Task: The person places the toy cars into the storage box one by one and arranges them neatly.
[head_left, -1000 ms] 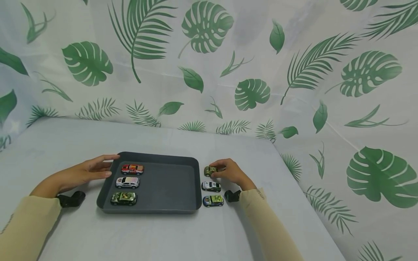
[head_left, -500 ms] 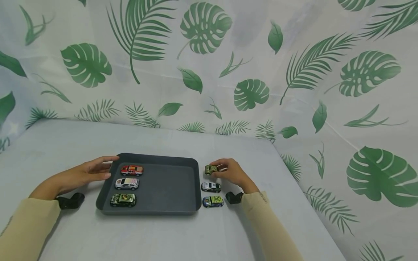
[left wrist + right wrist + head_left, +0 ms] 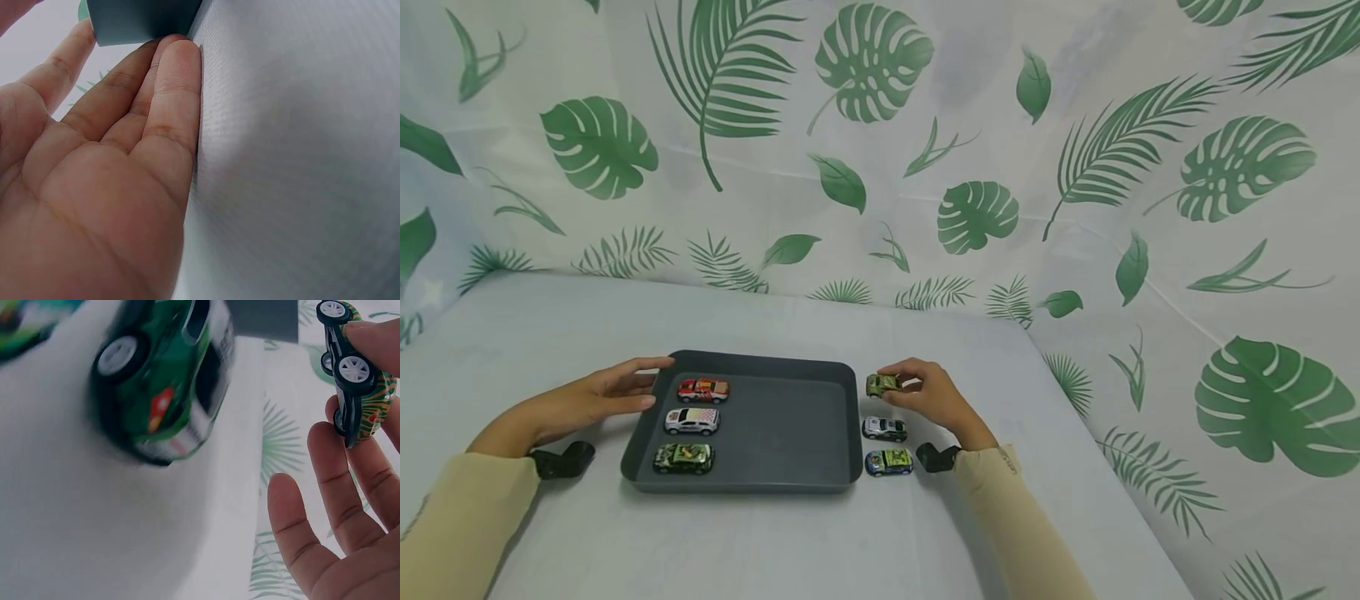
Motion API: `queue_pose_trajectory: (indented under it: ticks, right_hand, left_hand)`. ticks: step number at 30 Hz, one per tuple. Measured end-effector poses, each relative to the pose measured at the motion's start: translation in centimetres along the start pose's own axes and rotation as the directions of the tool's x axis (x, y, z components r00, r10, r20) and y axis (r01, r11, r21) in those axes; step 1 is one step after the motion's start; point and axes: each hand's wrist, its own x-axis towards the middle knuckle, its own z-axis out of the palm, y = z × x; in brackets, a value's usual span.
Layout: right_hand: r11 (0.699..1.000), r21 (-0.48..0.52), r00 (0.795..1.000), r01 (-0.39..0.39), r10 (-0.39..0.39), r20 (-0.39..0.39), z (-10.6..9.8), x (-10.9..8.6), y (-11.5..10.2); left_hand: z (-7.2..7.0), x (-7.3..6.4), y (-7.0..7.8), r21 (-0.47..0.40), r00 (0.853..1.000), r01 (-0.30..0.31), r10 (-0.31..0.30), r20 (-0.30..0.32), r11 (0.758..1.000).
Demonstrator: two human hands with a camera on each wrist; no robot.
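Note:
My right hand (image 3: 934, 395) pinches a green patterned toy car (image 3: 881, 384) between thumb and fingers, just off the tray's right side. In the right wrist view this toy car (image 3: 356, 378) hangs above the table, its wheels showing. At the left wall of the dark grey tray (image 3: 790, 429) rests my left hand (image 3: 598, 398), its fingers touching the rim. From the left wrist view, those fingers (image 3: 172, 94) lie straight along the table against the tray wall (image 3: 140, 22). Inside the tray's left part stand a red toy car (image 3: 703, 390), a white one (image 3: 692, 421) and a dark green one (image 3: 683, 458).
Right of the tray, a white and green toy car (image 3: 884, 429) and a blue and yellow-green toy car (image 3: 889, 462) stand on the white table (image 3: 737, 542). Behind rises a leaf-printed cloth (image 3: 895, 158). Each wrist wears a black camera mount (image 3: 937, 457).
The green patterned toy car has come up off the table in my right hand, moving slightly up and left. My left hand stays at the tray.

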Motion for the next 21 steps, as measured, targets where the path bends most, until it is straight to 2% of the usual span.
queue_pose_trajectory:
  ticks: [8, 21]
  right_hand:
    - [0.998, -0.017, 0.999, 0.053, -0.053, -0.013, 0.2, 0.0, -1.0]
    - [0.995, 0.009, 0.995, 0.1, -0.099, -0.018, 1.2, 0.1, -2.4]
  left_hand:
    - [0.0, -0.1, 0.0, -0.003, 1.0, -0.006, 0.006, 0.0, 1.0]
    - [0.0, 0.0, 0.1, 0.005, 1.0, 0.002, -0.002, -0.003, 1.0]
